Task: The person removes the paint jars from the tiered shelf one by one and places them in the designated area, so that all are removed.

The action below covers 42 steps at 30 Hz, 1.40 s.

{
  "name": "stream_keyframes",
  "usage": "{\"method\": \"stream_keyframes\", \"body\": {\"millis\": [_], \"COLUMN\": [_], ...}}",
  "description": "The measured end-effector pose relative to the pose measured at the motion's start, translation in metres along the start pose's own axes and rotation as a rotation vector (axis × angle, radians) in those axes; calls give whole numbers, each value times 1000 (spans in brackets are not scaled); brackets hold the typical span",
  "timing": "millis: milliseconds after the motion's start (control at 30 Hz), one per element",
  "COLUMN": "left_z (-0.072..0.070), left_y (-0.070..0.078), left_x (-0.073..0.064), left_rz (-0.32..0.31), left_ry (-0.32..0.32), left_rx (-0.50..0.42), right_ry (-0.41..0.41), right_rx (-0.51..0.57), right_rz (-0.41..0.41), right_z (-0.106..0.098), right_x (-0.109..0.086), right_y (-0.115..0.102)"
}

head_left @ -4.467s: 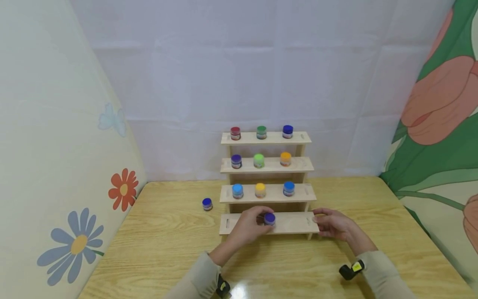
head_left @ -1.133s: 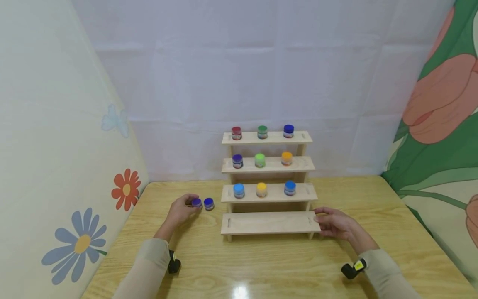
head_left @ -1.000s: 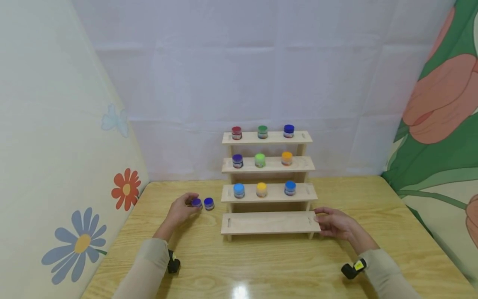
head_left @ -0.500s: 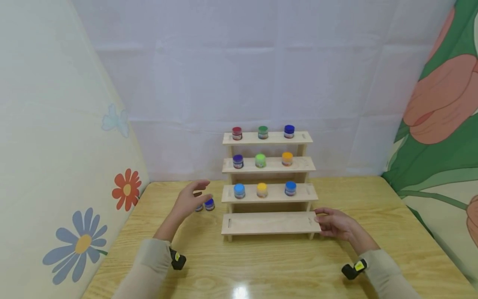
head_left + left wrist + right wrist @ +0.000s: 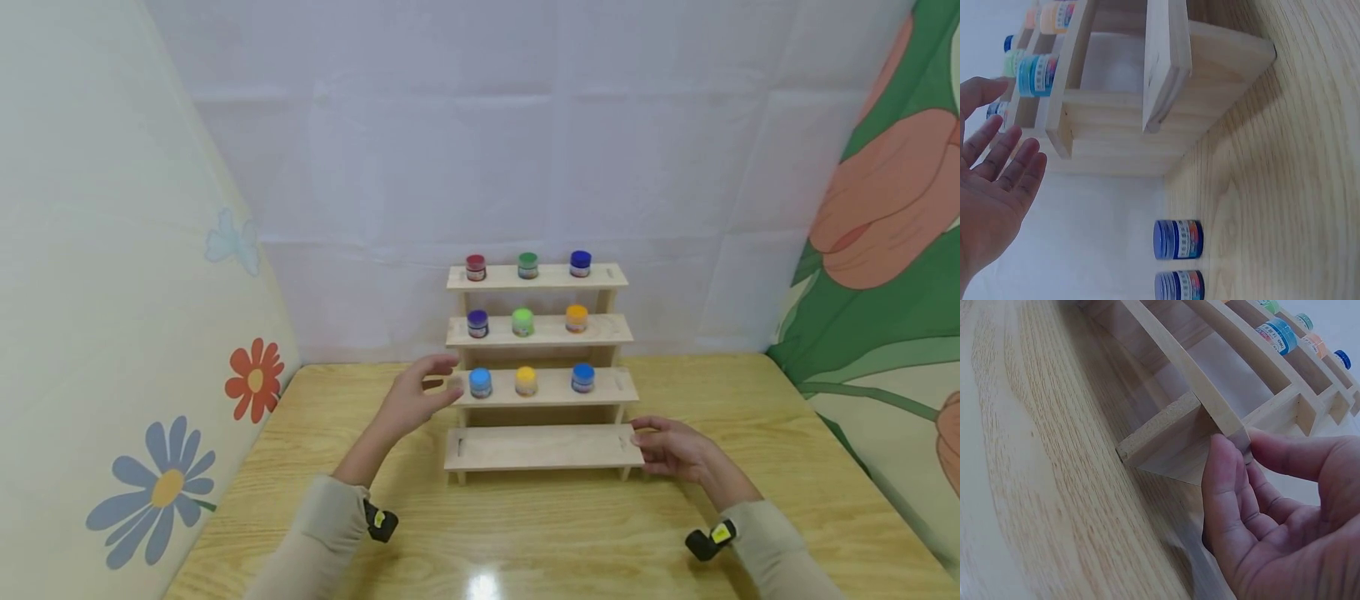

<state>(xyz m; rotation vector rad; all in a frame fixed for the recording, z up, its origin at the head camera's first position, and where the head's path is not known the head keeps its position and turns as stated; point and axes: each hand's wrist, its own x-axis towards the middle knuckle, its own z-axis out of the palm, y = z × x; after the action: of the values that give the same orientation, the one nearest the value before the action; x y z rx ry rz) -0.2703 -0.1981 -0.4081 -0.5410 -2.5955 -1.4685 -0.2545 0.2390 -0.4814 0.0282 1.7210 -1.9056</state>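
My left hand (image 5: pixel 418 395) hovers at the left end of the third tier of a wooden stepped display rack (image 5: pixel 540 448). Its fingers are spread and hold nothing, close beside a light blue paint jar (image 5: pixel 480 383). My right hand (image 5: pixel 675 450) pinches the right end of the bottom tier between thumb and fingers, as the right wrist view shows. On that third tier also stand a yellow paint jar (image 5: pixel 526 382) and a blue paint jar (image 5: pixel 582 378). Two dark blue paint jars (image 5: pixel 1178 239) stand on the table left of the rack, hidden behind my left hand and arm in the head view.
The second tier carries purple (image 5: pixel 477 324), light green (image 5: pixel 522 322) and orange (image 5: pixel 576 319) jars. Red (image 5: pixel 476 267), green (image 5: pixel 528 266) and dark blue (image 5: pixel 580 264) jars stand on top. A white cloth (image 5: pixel 510 167) hangs behind the wooden table (image 5: pixel 525 533).
My left hand carried a purple-lidded jar from the bottom tier to the table beside the other, let it go, then rose and moved right towards the rack. My right hand stayed put.
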Motion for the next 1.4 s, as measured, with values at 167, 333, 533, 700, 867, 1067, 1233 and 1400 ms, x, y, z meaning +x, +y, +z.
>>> {"method": "stream_keyframes", "body": {"millis": [167,333,533,700,867,1067,1233,1400], "left_z": [8,14,22,27,30,33,37,38], "left_y": [5,10,8,4,7,6,6,6], "left_x": [4,7,12,15,16,17,17,17], "left_rz": [23,4,16,-9,-47,-87,-100,-122], "left_ry": [-7,-23,-22,-23,-36,-40,-32,-18], "left_rx": [-26,-43,-78,-83,-61,5,41,50], "right_ry": [-5,-6,-12,-17,-11,-12,-14,-11], "right_rx": [-1,1,8,3,-3,-5,4,2], "right_rz": [0,-1,-4,-7,-7,-8,1,8], "right_z": [0,0,-1,-2,-1,-1,-2,-2], "right_x": [0,1,2,3,3,1,1,1], "right_y": [0,-1,-1,-1,0,-1,-1,1]}}
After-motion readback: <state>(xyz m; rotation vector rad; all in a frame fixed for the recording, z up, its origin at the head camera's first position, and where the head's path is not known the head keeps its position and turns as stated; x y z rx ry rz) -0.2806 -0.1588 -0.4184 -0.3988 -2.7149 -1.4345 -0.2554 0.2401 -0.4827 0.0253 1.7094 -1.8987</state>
